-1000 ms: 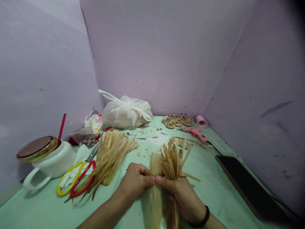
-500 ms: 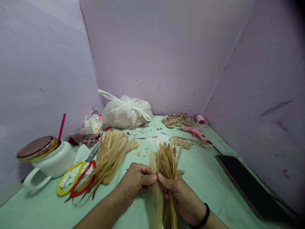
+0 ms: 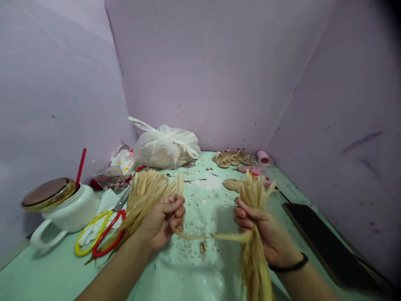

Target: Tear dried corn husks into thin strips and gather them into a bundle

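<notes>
My right hand [image 3: 257, 221] is closed round a bundle of tan dried leaf strips [image 3: 255, 267], whose cut ends fan out above the fist. My left hand [image 3: 167, 217] pinches a single dried leaf strip [image 3: 179, 184], its short end pointing up from the fingers. The strip's lower part hangs out sideways below my left hand. A loose strip end reaches left from the bundle toward it. Beside my left hand lies a second pile of dried leaf strips [image 3: 147, 188]. Scissors [image 3: 109, 238] with one yellow and one red handle lie left of that pile.
A white mug [image 3: 73, 211] with a gold-rimmed lid stands at the left. At the back sit a knotted plastic bag [image 3: 166, 146], braided coils [image 3: 230, 159], a pink roll [image 3: 264, 159] and a pink glue gun [image 3: 250, 169]. A dark phone [image 3: 326, 246] lies at right. Scraps litter the green table [image 3: 194, 288].
My hands have moved apart, the left one drawing a strip up and left, the right one shifting right with the bundle. The bundle now hides part of the glue gun.
</notes>
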A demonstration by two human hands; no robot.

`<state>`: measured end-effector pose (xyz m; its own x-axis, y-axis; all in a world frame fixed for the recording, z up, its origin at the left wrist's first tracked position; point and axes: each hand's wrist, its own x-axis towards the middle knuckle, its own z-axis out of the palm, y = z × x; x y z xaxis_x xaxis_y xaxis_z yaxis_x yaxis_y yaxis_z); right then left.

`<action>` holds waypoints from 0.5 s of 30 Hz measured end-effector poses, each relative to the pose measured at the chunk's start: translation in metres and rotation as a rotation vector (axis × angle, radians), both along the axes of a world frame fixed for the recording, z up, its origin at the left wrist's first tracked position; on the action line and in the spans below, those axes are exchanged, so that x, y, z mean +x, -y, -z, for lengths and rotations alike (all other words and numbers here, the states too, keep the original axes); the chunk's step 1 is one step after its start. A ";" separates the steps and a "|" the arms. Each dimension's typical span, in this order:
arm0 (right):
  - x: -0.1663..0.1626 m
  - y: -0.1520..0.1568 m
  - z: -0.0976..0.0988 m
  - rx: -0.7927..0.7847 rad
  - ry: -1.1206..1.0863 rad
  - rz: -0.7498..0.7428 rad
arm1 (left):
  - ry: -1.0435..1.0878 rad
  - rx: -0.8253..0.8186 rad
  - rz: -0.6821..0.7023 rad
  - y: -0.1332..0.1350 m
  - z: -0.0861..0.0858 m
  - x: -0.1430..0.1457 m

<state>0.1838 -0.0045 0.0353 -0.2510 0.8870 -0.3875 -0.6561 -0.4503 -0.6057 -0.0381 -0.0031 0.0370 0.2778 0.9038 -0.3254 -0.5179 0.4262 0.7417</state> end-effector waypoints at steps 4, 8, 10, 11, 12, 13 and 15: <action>0.014 0.000 -0.013 0.070 0.052 -0.067 | -0.096 0.036 -0.016 -0.004 -0.003 -0.009; -0.005 0.011 -0.004 0.118 0.156 -0.060 | -0.288 0.093 0.042 0.008 0.006 0.012; -0.022 0.017 0.006 0.114 0.217 -0.110 | -0.413 0.163 0.134 0.018 0.010 0.028; -0.029 0.020 0.011 0.118 0.251 -0.144 | -0.468 0.195 0.188 0.023 0.010 0.035; -0.035 0.021 0.014 0.125 0.279 -0.155 | -0.523 0.236 0.237 0.026 0.010 0.040; -0.038 0.022 0.016 0.124 0.297 -0.149 | -0.588 0.281 0.254 0.028 0.009 0.042; -0.035 0.020 0.014 0.105 0.293 -0.086 | -0.788 0.409 0.203 0.030 0.007 0.040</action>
